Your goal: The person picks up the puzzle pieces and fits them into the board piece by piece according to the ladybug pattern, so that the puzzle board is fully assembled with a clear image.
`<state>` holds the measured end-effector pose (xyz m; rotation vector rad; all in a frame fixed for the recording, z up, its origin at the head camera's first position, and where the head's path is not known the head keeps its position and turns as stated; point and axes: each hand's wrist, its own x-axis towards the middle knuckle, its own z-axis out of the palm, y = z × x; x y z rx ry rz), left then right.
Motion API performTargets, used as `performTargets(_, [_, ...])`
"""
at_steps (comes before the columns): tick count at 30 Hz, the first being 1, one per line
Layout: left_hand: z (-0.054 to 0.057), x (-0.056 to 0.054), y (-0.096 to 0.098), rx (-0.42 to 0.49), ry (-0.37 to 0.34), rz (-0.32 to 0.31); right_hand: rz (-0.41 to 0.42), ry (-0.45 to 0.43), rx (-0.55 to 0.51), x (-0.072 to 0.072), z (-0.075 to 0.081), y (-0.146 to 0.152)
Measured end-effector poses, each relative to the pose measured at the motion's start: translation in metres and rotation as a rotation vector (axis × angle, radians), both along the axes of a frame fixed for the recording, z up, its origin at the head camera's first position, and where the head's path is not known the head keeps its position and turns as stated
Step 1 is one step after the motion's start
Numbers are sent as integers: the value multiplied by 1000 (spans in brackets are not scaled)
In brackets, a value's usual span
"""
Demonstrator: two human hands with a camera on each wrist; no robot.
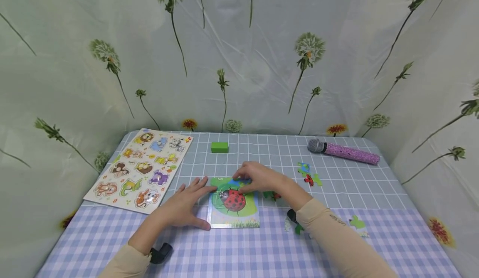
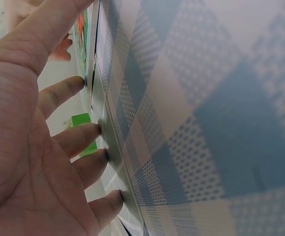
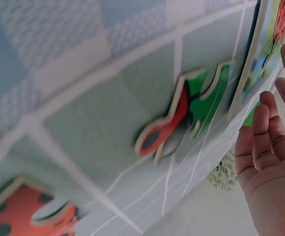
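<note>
A square puzzle board (image 1: 220,221) with a ladybug picture lies on the cloth between both hands. My left hand (image 1: 187,205) has its fingers spread along the board's left side, with the index fingertip at its upper left edge and the thumb at the lower left corner. Over the board's upper right part, my right hand (image 1: 258,176) bends its fingers down, fingertips right at a blue patch near the top edge. In the right wrist view those fingers look loosely extended. A green-and-red puzzle piece (image 3: 174,123) lies beside the board, partly under the right forearm in the head view.
Loose puzzle pieces (image 1: 309,180) lie right of the board, with another green piece (image 1: 357,222) farther right. An animal peg puzzle (image 1: 127,172) lies at the left. A green block (image 1: 219,147) and a glittery pink microphone (image 1: 349,152) are at the back.
</note>
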<state>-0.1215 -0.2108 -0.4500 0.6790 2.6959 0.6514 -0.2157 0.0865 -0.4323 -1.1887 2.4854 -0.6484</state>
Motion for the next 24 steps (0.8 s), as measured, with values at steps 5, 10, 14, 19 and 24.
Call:
performTargets(5, [1, 0, 1, -1, 1, 4, -39, 7, 19, -2, 3, 11])
performTargets(10, [3, 0, 1, 4, 5, 4, -88, -16, 31, -2, 8, 24])
performTargets(14, [5, -1, 1, 5, 18, 0, -126, -23, 43, -2, 11, 35])
performTargets(19, [6, -3, 1, 7, 46, -19, -165, -10, 46, -3, 11, 51])
performTargets(24, [6, -6, 5, 23, 51, -49, -218, -5, 40, -4, 11, 68])
